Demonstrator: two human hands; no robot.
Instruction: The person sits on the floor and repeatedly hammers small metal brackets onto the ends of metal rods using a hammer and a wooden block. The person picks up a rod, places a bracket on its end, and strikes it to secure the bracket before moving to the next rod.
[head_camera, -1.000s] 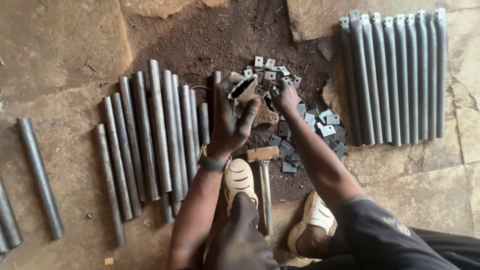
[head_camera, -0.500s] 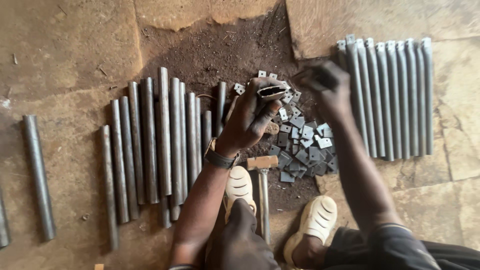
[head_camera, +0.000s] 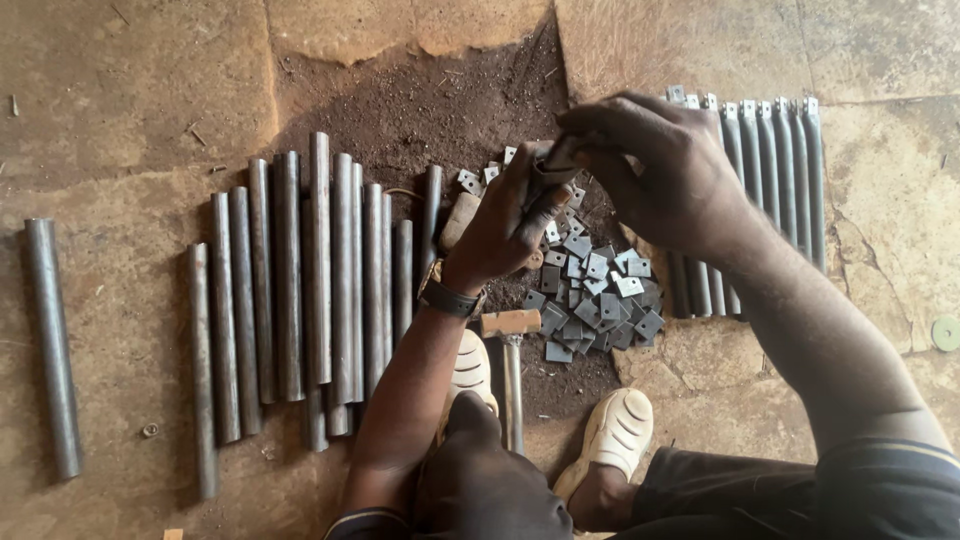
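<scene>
Head view: your left hand (head_camera: 510, 225) grips short tube (head_camera: 545, 175) upright over plate pile (head_camera: 595, 290). Right hand (head_camera: 655, 165), at pile one second ago, now pinches at tube top, 12 o'clock of pile; fitting under way. Hammer (head_camera: 512, 345) at 6 o'clock.

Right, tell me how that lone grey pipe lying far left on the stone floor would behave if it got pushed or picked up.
The lone pipe is round and lies free on flat stone, so a sideways nudge would probably set it rolling. It looks like rigid steel, so it should stay straight when lifted. Likely heavy for its width; gripped at one end it may dip.
</scene>
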